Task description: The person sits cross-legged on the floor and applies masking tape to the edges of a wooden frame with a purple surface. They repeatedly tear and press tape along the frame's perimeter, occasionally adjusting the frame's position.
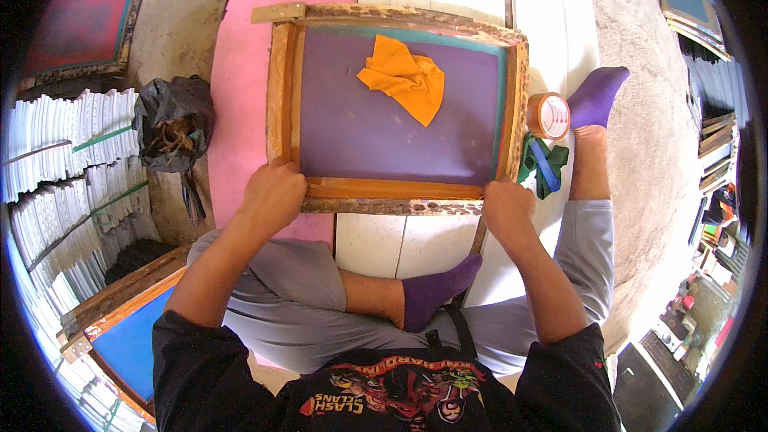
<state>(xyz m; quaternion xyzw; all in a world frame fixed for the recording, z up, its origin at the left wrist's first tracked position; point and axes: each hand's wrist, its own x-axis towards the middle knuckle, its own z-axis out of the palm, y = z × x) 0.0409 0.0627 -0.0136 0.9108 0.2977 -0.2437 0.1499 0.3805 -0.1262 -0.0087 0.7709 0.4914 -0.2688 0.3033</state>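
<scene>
In front of me lies a screen printing frame (416, 205) with worn wooden bars, brown tape along its inner edges and a purple mesh. My left hand (274, 194) is closed around its near left corner. At the near right corner, my right hand (509, 206) grips the same frame, fingers curled over the bar. A crumpled orange cloth (406, 80) rests on the far part of the mesh. Just right of the frame is a roll of brown tape (549, 116), beside a dark green cloth (531, 155) with a blue strip (546, 166).
The frame lies over pink and white boards (370, 237). Left are a black plastic bag (174, 124), bundled stacks of white sheets (76, 132) and a red-meshed frame (76, 20). A blue-meshed frame (132, 344) leans near my left elbow. My socked foot (598, 96) is at right.
</scene>
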